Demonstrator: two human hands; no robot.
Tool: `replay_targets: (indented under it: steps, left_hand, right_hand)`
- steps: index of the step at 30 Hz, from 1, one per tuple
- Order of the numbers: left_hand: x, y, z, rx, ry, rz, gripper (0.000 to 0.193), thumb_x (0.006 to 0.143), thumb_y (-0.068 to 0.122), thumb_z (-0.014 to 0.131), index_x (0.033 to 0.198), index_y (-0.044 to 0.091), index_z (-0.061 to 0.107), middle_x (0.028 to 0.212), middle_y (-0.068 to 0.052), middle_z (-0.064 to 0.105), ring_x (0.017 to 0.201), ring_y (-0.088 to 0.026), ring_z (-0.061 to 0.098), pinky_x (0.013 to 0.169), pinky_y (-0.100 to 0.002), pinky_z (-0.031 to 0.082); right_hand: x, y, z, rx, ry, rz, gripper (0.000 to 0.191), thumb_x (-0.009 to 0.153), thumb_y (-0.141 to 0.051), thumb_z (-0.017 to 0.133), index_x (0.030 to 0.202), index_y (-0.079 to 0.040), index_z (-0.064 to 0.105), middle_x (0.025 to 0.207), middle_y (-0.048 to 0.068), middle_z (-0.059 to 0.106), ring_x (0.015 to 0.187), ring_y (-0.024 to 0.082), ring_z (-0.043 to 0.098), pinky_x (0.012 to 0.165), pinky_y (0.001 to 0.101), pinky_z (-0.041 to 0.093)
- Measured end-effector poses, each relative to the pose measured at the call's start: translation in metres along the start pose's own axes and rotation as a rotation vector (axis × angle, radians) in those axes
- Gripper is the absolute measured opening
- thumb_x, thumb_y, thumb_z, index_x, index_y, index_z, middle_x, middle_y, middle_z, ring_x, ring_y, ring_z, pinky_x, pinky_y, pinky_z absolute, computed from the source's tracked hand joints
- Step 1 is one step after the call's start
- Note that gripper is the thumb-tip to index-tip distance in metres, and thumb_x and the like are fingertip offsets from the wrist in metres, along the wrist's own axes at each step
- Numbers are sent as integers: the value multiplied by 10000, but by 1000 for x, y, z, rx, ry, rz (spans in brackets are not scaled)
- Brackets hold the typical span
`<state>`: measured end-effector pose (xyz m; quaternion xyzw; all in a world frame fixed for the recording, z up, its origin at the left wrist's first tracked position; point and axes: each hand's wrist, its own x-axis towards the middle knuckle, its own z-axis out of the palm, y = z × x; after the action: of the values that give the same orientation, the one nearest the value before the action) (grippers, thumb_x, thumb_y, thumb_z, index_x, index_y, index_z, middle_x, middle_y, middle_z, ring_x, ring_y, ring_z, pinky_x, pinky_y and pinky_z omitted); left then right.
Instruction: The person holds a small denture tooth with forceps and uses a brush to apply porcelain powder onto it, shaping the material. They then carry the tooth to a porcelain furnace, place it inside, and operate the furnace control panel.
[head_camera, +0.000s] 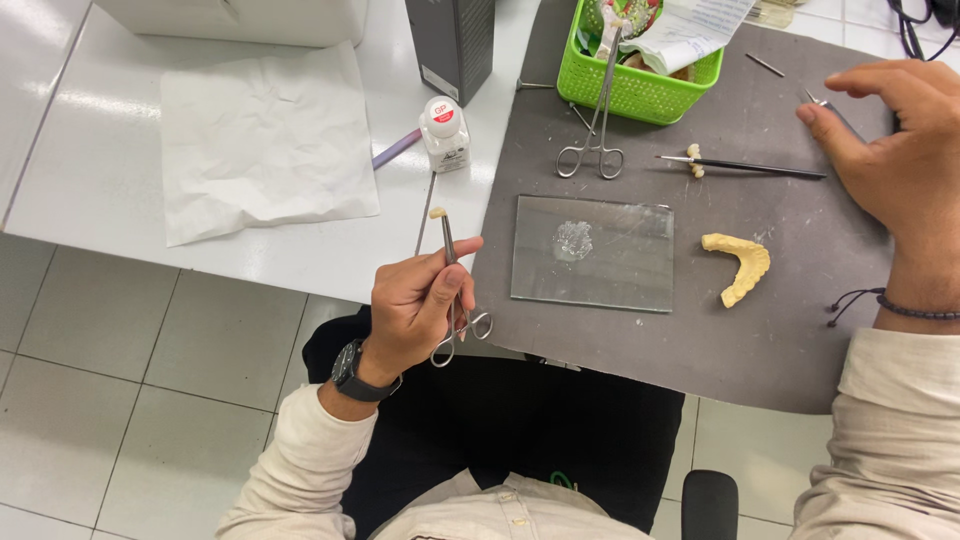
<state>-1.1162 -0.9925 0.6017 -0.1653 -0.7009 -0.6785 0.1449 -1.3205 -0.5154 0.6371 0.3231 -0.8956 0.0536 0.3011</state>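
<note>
Clamp scissors (452, 290) sit in our left hand (415, 310), the fingers closed around the handles, and the tips pinch a small cream tooth piece (437, 213) held up over the front edge of the white surface (90, 150). Our right hand (890, 150) hovers open over the right side of the grey mat (780, 340), gripping nothing, its fingertips just beside a thin metal pick (835, 112).

As far as we can judge, the work is partway: a wet clear smear already lies on the glass plate (620, 280) in the middle of the mat, a brush (745, 166) with a cream blob near its tip rests behind the plate, and the yellow jaw cast (742, 266) lies bare to the plate's right, the tooth piece not yet on it.

Toward the back edge stands a small white bottle (445, 135) with a red-marked round cap, a tall dark grey box (452, 45) behind it, and a green basket (640, 85) holding a folded printed leaflet (690, 30). A second pair of clamp scissors (598, 120) leans out of the basket. A crumpled white paper sheet (265, 140) lies at the left.
</note>
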Motion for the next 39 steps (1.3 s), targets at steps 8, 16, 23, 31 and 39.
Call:
replay_targets:
  steps: [8, 16, 23, 31, 39]
  left_hand:
    - [-6, 13, -1, -60, 12, -112, 346, 1096, 202, 559, 1312, -47, 666, 710, -15, 669, 501, -52, 573, 445, -206, 455]
    - [-15, 26, -3, -121, -27, -221, 307, 1093, 146, 562, 1293, -56, 679, 716, -22, 671, 499, -44, 559, 456, -200, 454]
    - [0, 72, -13, -128, -86, -180, 320, 1087, 152, 565, 1332, -36, 652, 748, -15, 688, 544, -43, 589, 493, -194, 493]
    - [25, 134, -31, 85, -152, 39, 294, 1089, 175, 620, 1318, -4, 668, 853, -31, 724, 711, -104, 715, 613, -210, 567]
    - [56, 213, -61, 423, -84, 243, 321, 964, 44, 758, 1262, -33, 669, 805, -70, 684, 646, -195, 616, 557, -322, 457]
  right_hand:
    - [39, -64, -46, 171, -68, 42, 120, 1022, -52, 848, 1099, -15, 763, 1080, 95, 754, 949, 175, 723, 851, 241, 569]
    - [101, -147, -57, 729, -384, 445, 217, 966, -140, 776, 1149, -27, 744, 844, 37, 742, 712, 68, 693, 624, 205, 529]
    - [134, -206, -8, 617, -559, 469, 308, 942, -311, 779, 1068, -30, 780, 531, 85, 570, 427, 120, 460, 452, 318, 373]
    - [128, -237, 28, 901, -432, 745, 214, 976, -199, 757, 941, 10, 729, 556, -59, 533, 500, 22, 446, 462, 252, 349]
    - [157, -264, -43, 910, -222, 463, 133, 989, -102, 787, 972, 6, 711, 749, 26, 632, 628, 76, 544, 566, 249, 425]
